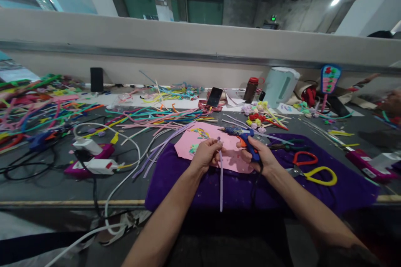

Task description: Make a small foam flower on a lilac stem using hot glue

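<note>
My left hand [206,153] pinches a lilac pipe cleaner [221,185] near its top, and the long end hangs down over the purple cloth. In my right hand [261,156] is a blue glue gun [247,137] with an orange trigger, its nozzle pointing left, just above the top of the pipe cleaner. Beneath both hands lies a pink sheet [184,144] with small yellow and green pieces on it. It rests on the purple cloth [175,183]. Right of my right hand are scissors [319,173] with red and yellow handles.
Power strips [73,169] with white plugs and looping cables sit at the left. Many coloured pipe cleaners [150,117] spread across the table. Behind stand a phone [214,97], a brown bottle [251,90] and a pale green jug [280,87]. Another power strip [365,164] lies right.
</note>
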Motion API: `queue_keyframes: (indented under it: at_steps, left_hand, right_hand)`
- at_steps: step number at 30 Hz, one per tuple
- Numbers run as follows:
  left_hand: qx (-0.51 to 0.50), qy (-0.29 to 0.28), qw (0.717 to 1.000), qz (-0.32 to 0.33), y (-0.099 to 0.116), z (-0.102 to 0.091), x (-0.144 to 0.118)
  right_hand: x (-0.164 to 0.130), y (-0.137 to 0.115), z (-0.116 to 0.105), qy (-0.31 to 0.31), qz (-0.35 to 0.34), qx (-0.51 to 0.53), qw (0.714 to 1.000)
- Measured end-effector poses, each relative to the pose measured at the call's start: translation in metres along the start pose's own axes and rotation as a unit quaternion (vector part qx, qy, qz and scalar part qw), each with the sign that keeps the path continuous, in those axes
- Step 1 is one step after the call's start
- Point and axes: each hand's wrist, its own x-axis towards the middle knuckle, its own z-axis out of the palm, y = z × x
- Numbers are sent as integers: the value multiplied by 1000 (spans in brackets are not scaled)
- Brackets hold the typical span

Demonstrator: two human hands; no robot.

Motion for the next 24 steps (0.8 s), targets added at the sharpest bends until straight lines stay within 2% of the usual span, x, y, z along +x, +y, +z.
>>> queue_keyframes:
  at_steps: [9,20,24]
  left_hand:
    - [-143,16,989,30,7,-4,3]
    - [-145,-7,988,48,6,-6,3]
    - [-143,-5,989,35,6,-6,3]
  right_hand:
    - [-2,-3,10,1,15,16,1000]
    - [0,2,0,-17,13,1,1000]
    - [2,3,-2,-17,7,0,1000]
